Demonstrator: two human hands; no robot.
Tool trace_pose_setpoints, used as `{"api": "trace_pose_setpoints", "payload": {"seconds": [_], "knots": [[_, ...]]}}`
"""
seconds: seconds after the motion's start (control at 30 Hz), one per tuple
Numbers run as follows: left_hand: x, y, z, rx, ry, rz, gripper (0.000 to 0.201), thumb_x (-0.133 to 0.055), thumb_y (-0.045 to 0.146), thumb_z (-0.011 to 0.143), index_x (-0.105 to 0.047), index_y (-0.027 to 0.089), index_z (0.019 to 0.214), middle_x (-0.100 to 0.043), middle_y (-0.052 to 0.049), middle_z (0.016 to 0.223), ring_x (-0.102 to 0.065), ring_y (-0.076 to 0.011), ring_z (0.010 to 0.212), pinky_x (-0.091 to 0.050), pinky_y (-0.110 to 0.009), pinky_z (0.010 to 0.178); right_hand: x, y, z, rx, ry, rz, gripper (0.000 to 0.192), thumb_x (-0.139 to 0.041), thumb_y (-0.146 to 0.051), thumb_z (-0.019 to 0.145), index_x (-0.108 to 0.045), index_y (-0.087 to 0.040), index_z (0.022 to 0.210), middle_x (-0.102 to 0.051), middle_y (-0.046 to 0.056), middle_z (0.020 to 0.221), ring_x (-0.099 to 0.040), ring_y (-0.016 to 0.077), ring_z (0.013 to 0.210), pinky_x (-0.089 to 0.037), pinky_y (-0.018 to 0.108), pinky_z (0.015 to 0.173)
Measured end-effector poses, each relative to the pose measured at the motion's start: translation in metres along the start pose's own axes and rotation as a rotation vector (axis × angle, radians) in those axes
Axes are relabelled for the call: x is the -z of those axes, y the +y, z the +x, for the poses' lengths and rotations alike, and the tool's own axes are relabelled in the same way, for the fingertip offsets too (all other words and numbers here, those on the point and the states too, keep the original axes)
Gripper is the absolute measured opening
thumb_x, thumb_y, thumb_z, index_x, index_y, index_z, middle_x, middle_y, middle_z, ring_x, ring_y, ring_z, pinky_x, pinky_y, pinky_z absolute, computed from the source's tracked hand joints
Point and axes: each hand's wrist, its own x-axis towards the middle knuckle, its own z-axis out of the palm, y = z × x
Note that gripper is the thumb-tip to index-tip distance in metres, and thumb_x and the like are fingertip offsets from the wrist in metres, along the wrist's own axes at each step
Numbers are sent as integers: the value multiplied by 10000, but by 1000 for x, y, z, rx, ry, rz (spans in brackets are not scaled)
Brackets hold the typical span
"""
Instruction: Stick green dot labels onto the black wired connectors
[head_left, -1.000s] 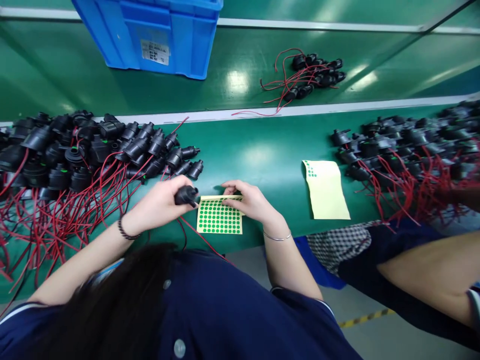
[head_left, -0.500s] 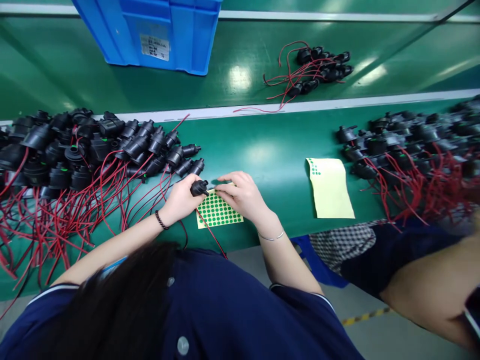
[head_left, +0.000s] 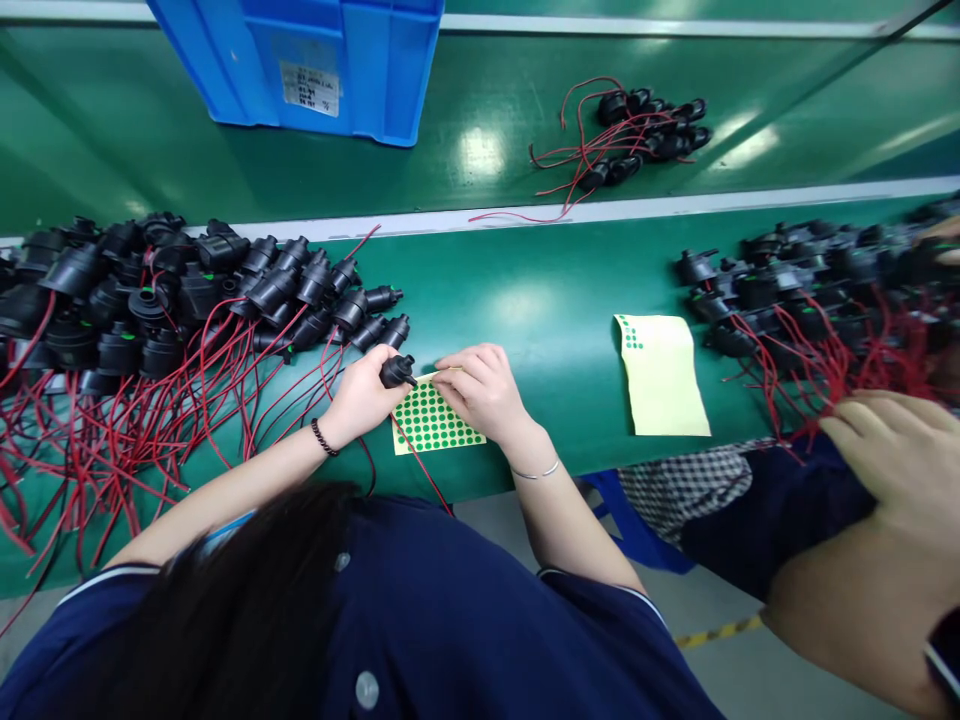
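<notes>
My left hand (head_left: 365, 395) is closed around a small black pump (head_left: 397, 371), its nozzle pointing right. A red wire (head_left: 422, 465) trails from it across the sheet toward my body. Under and between my hands lies a pale yellow sheet of round green stickers (head_left: 439, 422), flat on the green table. My right hand (head_left: 484, 392) covers the sheet's upper right part, with thumb and fingertips pinched at its top edge. Whether a loose sticker is between those fingertips cannot be seen. Just beyond my left hand begins a large pile of black pumps (head_left: 161, 290) with tangled red wires.
A blue bin (head_left: 367, 70) stands on the ledge behind, near a small bunch of wired pumps (head_left: 637, 135). To the right lie a mostly bare sticker sheet (head_left: 667, 385) and another pump pile (head_left: 787, 275). A co-worker's hand and arm (head_left: 892, 500) reach in at the right.
My right fingers have drawn together at the sheet's top edge. My left hand keeps the pump in nearly the same spot. The co-worker's hand has come into view at the right.
</notes>
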Motion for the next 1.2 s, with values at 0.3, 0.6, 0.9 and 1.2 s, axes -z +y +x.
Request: {"api": "trace_pose_setpoints", "payload": {"seconds": [0.3,0.6,0.9,1.2], "knots": [[3,6,-11,-32,81,-45,319,-764,263,737,-513,218,930,-644,16,855,-622,-174,803,-479,-306,757,8,-25,3,-391,204,545,63,-530,-290,984,-550,-262,932,-643,44,905,-613,206,875,-503,408,804],[21,9,-34,-73,-204,-619,315,-605,366,910,-479,217,1156,-655,-41,979,-653,-185,935,-526,-388,925,17,-52,22,-650,62,1111,298,-675,-517,897,-545,-248,907,-596,-4,843,-590,139,749,-510,321,722],[18,2,-31,-186,-186,-514,396,-728,273,804,-366,243,963,-613,10,850,-644,-147,796,-526,-309,758,33,-66,31,-627,-4,1113,260,-667,-480,916,-542,-252,900,-578,-9,803,-568,139,721,-492,311,674],[4,-22,-30,-503,29,-254,360,-648,146,805,-407,239,1056,-568,-22,980,-626,-145,871,-510,-291,762,24,-78,30,-530,-128,991,69,-569,-295,964,-548,-230,972,-569,17,886,-565,142,786,-495,303,686]]}}
